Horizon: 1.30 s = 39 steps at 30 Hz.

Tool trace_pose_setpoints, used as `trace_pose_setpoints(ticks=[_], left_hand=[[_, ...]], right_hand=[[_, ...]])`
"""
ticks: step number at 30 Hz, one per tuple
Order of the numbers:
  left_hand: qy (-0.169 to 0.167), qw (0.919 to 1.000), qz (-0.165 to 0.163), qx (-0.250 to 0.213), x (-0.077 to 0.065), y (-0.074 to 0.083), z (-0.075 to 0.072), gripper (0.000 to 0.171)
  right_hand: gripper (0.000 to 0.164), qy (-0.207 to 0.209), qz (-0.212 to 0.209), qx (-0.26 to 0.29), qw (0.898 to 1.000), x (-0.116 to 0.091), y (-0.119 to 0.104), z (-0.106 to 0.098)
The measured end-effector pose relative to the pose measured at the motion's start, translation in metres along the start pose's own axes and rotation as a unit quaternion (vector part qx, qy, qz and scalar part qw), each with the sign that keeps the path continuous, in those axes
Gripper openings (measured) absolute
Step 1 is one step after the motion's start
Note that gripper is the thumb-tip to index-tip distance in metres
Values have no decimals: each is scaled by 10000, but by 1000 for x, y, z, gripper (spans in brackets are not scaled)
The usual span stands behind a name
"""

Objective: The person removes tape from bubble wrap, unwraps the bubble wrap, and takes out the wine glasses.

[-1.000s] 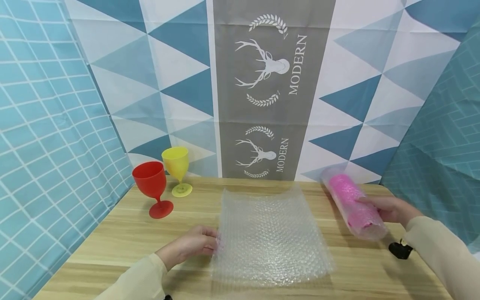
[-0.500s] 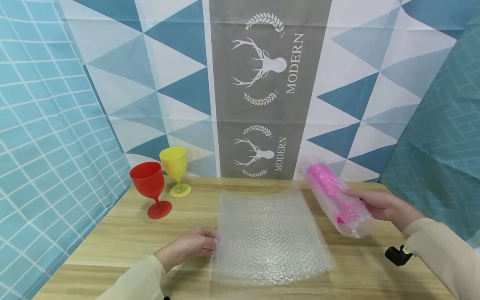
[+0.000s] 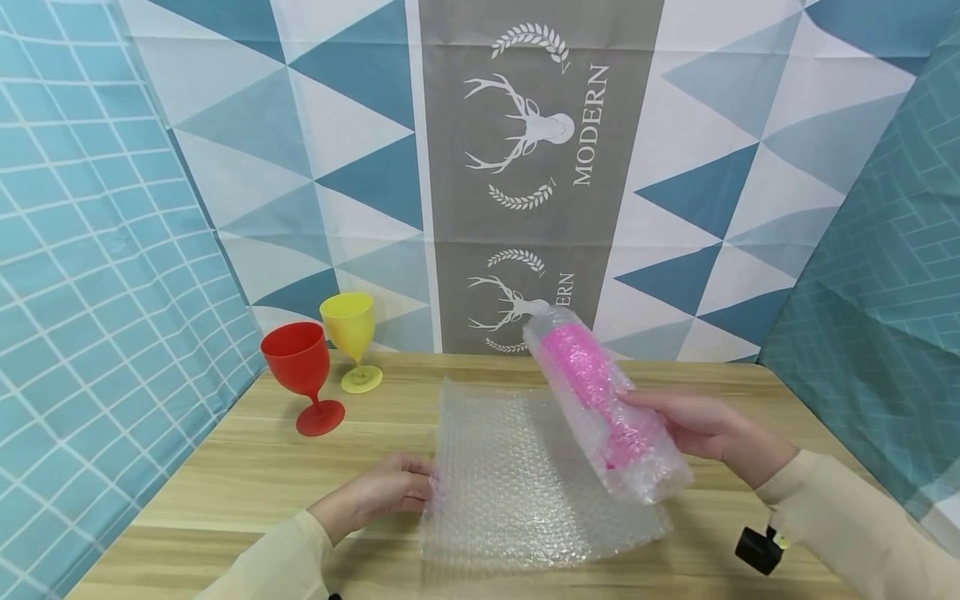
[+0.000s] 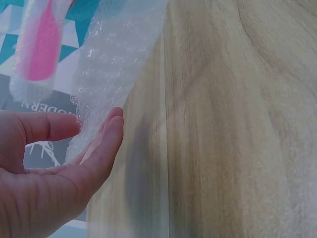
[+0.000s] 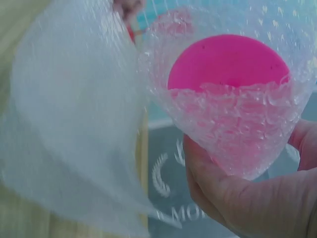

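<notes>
My left hand (image 3: 396, 485) holds the left edge of the clear bubble wrap (image 3: 517, 492) lying on the table. Between thumb and fingers in the left wrist view, the bubble wrap (image 4: 114, 59) runs upward. My right hand (image 3: 697, 425) grips a pink goblet (image 3: 585, 367) wrapped in more bubble wrap, raised and tilted above the right part of the flat piece. The right wrist view looks at the round pink end of the goblet (image 5: 228, 62) inside its wrapping, with the right hand (image 5: 247, 198) around it. Wrap blurs the goblet's outline.
At the back left stand a red goblet (image 3: 300, 367) and a yellow goblet (image 3: 352, 329), both upright. The wooden table (image 3: 247, 492) meets a patterned cloth backdrop (image 3: 525, 167) behind. A small black camera (image 3: 759, 550) hangs from the right wrist.
My right hand has carried the wrapped pink goblet leftward, from the table's right side to above the flat bubble wrap. My left hand has stayed at the wrap's edge.
</notes>
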<state>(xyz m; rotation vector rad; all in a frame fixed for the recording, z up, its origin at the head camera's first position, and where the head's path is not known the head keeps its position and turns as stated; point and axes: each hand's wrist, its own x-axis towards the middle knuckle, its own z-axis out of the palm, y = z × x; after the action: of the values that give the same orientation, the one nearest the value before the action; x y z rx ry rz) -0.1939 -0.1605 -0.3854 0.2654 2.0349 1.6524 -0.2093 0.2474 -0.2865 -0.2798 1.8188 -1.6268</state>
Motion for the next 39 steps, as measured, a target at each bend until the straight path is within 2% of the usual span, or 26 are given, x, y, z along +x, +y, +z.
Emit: trace_pose_setpoints(ticks=[3, 8, 17, 24, 28, 33, 39], left_hand=[[-12, 10000, 9, -17, 0, -1, 0, 42], [26, 10000, -26, -22, -1, 1, 1, 43], [34, 10000, -37, 8, -1, 0, 1, 44], [-65, 9999, 43, -102, 2, -2, -2, 45], [-291, 9993, 114, -204, 6, -4, -6, 41], [-62, 9999, -48, -137, 2, 2, 0, 41], [56, 9998, -129, -148, 0, 9, 0, 40]], right_hand=[[45, 197, -20, 37, 9998, 6, 0, 18], [41, 487, -140, 151, 9986, 15, 3, 43], [38, 979, -151, 516, 9937, 39, 22, 72], [41, 1216, -13, 448, 9916, 52, 43, 85], [37, 1334, 28, 541, 9896, 56, 49, 88], [36, 1421, 73, 683, 9875, 60, 53, 90], [44, 1506, 136, 683, 9861, 65, 57, 92]])
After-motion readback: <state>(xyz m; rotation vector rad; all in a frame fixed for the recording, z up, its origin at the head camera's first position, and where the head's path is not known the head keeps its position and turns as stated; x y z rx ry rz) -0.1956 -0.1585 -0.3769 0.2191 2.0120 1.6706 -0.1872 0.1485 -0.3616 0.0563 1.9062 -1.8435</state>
